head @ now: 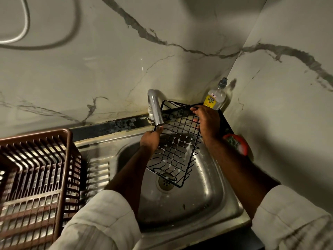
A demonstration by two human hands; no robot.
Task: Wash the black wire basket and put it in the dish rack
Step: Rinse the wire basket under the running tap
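Observation:
The black wire basket (175,143) hangs tilted over the steel sink (207,201), its far end up by the tap and its near end low above the drain. White suds cling to its wires. My right hand (207,121) grips the basket's far right rim. My left hand (150,139) is at the basket's left edge, right under the mouth of the chrome tap (155,109), with its fingers curled; whether it holds the wire is hidden. The brown plastic dish rack (37,179) stands on the drainboard at the left.
A dishwash gel bottle (215,97) stands in the back corner where the marble walls meet. A red and green scrubber (236,143) lies on the sink's right ledge. The drain (164,183) sits under the basket's low end. A hose (23,29) loops on the wall.

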